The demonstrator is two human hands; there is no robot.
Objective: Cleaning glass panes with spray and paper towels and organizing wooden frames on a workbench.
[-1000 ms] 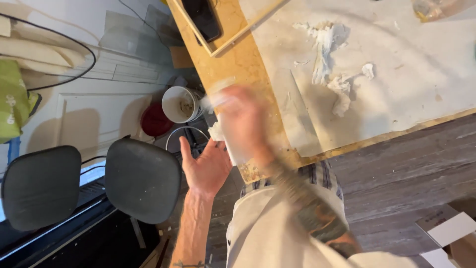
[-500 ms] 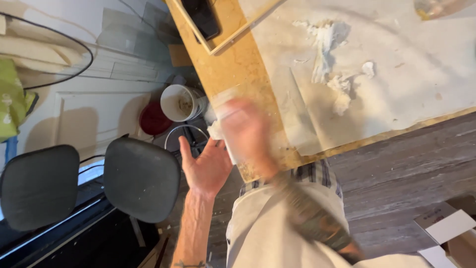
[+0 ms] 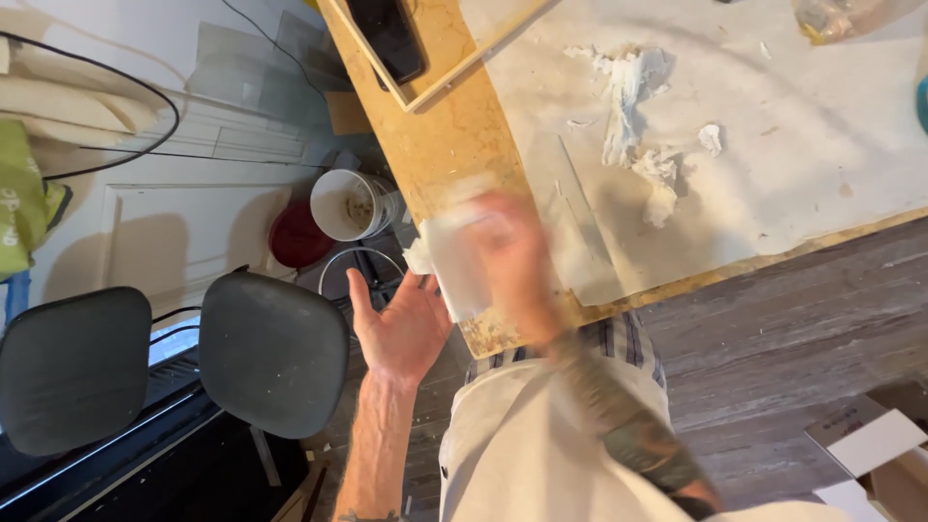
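Observation:
My left hand (image 3: pixel 401 324) is open, palm up, held just off the near-left corner of the wooden table (image 3: pixel 435 159). A small white clump (image 3: pixel 418 256) sits at its fingertips. My right hand (image 3: pixel 512 261) is blurred with motion at the table's edge and grips a flat white sheet-like piece (image 3: pixel 454 266), held right above my left palm. On the white work surface (image 3: pixel 793 164) lie white crumpled clumps (image 3: pixel 628 87) and a second pile (image 3: pixel 662 179).
A dark phone (image 3: pixel 387 34) lies on the table's far left. On the floor beside the table stand a white bucket (image 3: pixel 348 203), a red bowl (image 3: pixel 295 237) and a wire ring (image 3: pixel 362 261). Two dark chair seats (image 3: pixel 271 348) (image 3: pixel 72 367) are left; a cardboard box (image 3: pixel 870 445) is lower right.
My right hand keeps moving in a blur over the table's corner, with the white piece shifting slightly toward my left palm. My left hand stays open in the same spot.

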